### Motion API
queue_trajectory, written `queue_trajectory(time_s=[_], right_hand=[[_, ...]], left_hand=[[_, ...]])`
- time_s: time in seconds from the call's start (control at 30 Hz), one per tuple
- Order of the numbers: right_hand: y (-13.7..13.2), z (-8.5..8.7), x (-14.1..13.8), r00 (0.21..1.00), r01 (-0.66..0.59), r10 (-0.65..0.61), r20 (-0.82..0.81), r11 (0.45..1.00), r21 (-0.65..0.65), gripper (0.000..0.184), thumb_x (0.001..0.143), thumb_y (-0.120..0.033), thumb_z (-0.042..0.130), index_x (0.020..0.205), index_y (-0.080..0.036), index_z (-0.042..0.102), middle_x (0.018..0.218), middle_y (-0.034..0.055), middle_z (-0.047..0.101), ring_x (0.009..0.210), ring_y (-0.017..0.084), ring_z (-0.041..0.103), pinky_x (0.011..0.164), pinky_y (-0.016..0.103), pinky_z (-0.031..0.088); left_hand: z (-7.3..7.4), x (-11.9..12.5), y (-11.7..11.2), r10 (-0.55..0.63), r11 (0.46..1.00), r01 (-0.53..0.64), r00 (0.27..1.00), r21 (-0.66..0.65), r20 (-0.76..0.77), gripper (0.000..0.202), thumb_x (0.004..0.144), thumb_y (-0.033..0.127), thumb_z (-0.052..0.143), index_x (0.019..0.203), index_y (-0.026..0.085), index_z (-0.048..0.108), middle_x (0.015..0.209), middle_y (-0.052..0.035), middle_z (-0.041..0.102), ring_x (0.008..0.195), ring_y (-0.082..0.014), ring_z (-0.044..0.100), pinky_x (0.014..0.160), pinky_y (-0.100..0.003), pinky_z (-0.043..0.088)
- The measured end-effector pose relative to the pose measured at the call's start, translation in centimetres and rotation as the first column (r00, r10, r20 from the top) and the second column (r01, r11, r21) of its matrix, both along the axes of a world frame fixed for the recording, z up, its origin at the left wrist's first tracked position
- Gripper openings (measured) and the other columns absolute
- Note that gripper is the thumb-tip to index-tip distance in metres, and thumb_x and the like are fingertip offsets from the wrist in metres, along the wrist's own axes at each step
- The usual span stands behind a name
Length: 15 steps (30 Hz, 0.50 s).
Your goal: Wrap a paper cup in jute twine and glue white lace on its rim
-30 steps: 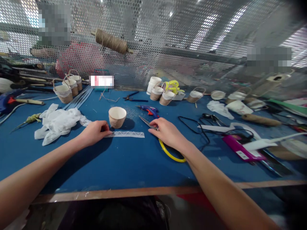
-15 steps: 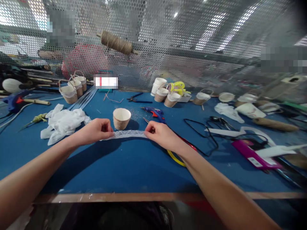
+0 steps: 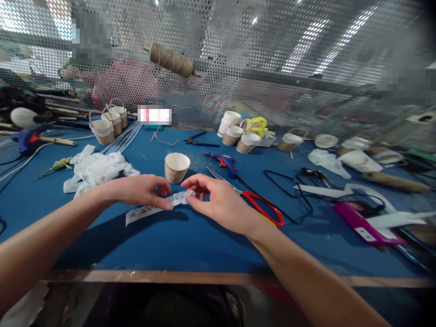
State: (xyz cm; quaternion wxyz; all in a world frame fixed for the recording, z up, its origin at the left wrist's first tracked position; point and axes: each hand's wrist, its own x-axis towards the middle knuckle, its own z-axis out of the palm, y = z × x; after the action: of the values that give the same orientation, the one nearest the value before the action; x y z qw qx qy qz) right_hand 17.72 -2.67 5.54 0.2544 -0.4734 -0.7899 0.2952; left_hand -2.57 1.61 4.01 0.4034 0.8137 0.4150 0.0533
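A strip of white lace ribbon (image 3: 150, 210) is held up a little above the blue table (image 3: 190, 245). My left hand (image 3: 141, 190) pinches it near the middle, and my right hand (image 3: 218, 202) pinches its right end. The strip's left end hangs loose toward the table. A small twine-wrapped paper cup (image 3: 176, 166) stands just behind my hands. Scissors with red handles (image 3: 259, 204) lie to the right of my right hand.
A blue glue gun (image 3: 223, 160), pliers (image 3: 197, 138), crumpled white fabric (image 3: 97, 168), several finished little baskets (image 3: 105, 127) and cups (image 3: 238, 136) lie around. Black cable (image 3: 289, 190) and a magenta box (image 3: 361, 222) sit at right. Behind the mesh screen (image 3: 272, 54) with a twine spool (image 3: 172, 61) is another person.
My right hand left the scissors and took the ribbon's right end. Both hands lifted the ribbon off the table and came closer together, my left sliding toward its middle.
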Motion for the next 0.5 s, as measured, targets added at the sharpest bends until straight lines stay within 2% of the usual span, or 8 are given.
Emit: queue_trajectory(time_s=[0.07,0.17,0.27,0.33,0.4,0.5], right_hand=[[-0.4,0.3,-0.3,0.999,-0.035,0.034,-0.011,0.999,-0.011,0.016,0.076,-0.016,0.054,0.091,-0.019,0.06,0.078,-0.0002,0.064,0.066,0.01,0.057,0.06,0.021,0.045],[-0.8,0.7,-0.4,0.996,-0.078,0.076,-0.035,0.996,-0.035,0.017,0.077,-0.016,0.054,0.093,-0.019,0.059,0.081,0.0005,0.064,0.069,0.01,0.058,0.061,0.021,0.046],[-0.7,0.6,-0.2,0.998,-0.058,0.057,-0.039,0.998,-0.025,0.016,0.075,-0.015,0.055,0.091,-0.019,0.058,0.077,-0.0003,0.063,0.065,0.01,0.056,0.059,0.021,0.046],[-0.3,0.3,-0.1,0.999,-0.001,-0.001,-0.053,0.999,-0.038,0.016,0.073,-0.015,0.056,0.089,-0.019,0.058,0.075,-0.0004,0.062,0.064,0.01,0.056,0.059,0.022,0.047],[0.3,-0.2,0.0,0.996,0.06,-0.064,-0.064,0.996,-0.073,0.015,0.071,-0.015,0.058,0.086,-0.018,0.058,0.073,-0.0002,0.062,0.064,0.011,0.057,0.06,0.023,0.048],[1.1,-1.0,-0.1,0.991,0.11,-0.115,-0.064,0.991,-0.083,0.006,0.071,-0.015,0.06,0.076,-0.017,0.059,0.067,-0.0007,0.062,0.061,0.011,0.057,0.058,0.023,0.047]], left_hand=[[-0.2,0.6,-0.3,-0.039,0.999,0.039,0.99,0.007,0.139,0.034,0.07,0.04,0.062,0.098,0.021,0.061,0.097,-0.0042,0.066,0.088,-0.0209,0.06,0.074,-0.028,0.046],[-0.7,1.2,-0.8,-0.031,0.989,0.085,0.922,-0.124,0.387,0.026,0.071,0.028,0.062,0.094,0.019,0.061,0.099,-0.0042,0.066,0.093,-0.0207,0.058,0.083,-0.033,0.044],[-1.3,1.5,-1.1,0.115,0.95,0.046,0.868,-0.308,0.484,0.013,0.07,0.027,0.063,0.075,0.017,0.057,0.076,-0.0013,0.066,0.076,-0.016,0.061,0.074,-0.031,0.046],[-1.6,1.5,-1.2,0.192,0.932,-0.007,0.858,-0.363,0.477,0.019,0.071,0.032,0.062,0.067,0.017,0.051,0.058,0.0029,0.059,0.057,-0.0116,0.057,0.06,-0.026,0.046],[-1.6,1.4,-1.2,0.208,0.951,-0.074,0.871,-0.299,0.446,0.022,0.071,0.035,0.06,0.066,0.017,0.048,0.05,0.0061,0.049,0.045,-0.0074,0.047,0.048,-0.021,0.04],[-1.4,1.2,-1.0,0.157,0.986,-0.165,0.909,-0.012,0.386,0.022,0.073,0.034,0.057,0.064,0.016,0.048,0.052,0.0066,0.044,0.046,-0.0054,0.038,0.044,-0.018,0.032]])
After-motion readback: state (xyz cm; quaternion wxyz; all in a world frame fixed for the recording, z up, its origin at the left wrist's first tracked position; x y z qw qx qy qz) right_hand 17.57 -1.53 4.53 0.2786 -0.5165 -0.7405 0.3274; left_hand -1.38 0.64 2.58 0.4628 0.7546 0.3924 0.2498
